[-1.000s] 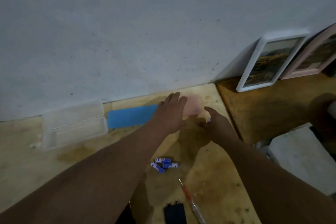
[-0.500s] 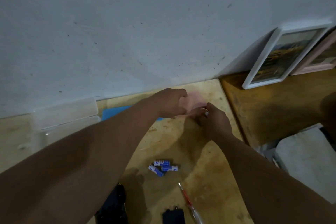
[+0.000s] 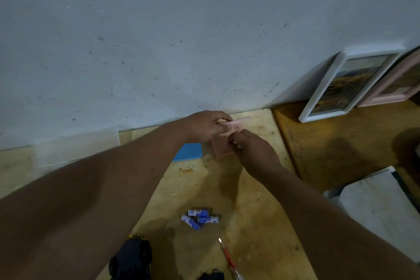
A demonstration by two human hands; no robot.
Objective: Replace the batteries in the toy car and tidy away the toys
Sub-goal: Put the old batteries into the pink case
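Both hands meet at a small pink plastic box (image 3: 221, 151) near the wall. My left hand (image 3: 204, 126) pinches its raised lid (image 3: 241, 120) between thumb and fingers. My right hand (image 3: 251, 151) grips the box's near right side. Three blue batteries (image 3: 198, 218) lie loose on the wooden table (image 3: 256, 211) closer to me. A black toy car (image 3: 131, 259) sits at the bottom edge, partly hidden by my left arm. A red-handled screwdriver (image 3: 228, 259) lies beside a small black part (image 3: 211, 276).
A blue flat box (image 3: 188, 152) lies left of the pink one. A clear plastic container (image 3: 77, 148) stands against the wall at left. Picture frames (image 3: 347, 84) lean on the wall at right over a lower wooden surface. A white cloth (image 3: 384, 209) lies at far right.
My left hand has gone from lying flat on the pink box to pinching its lid, which now stands lifted. My right hand has closed in on the box.
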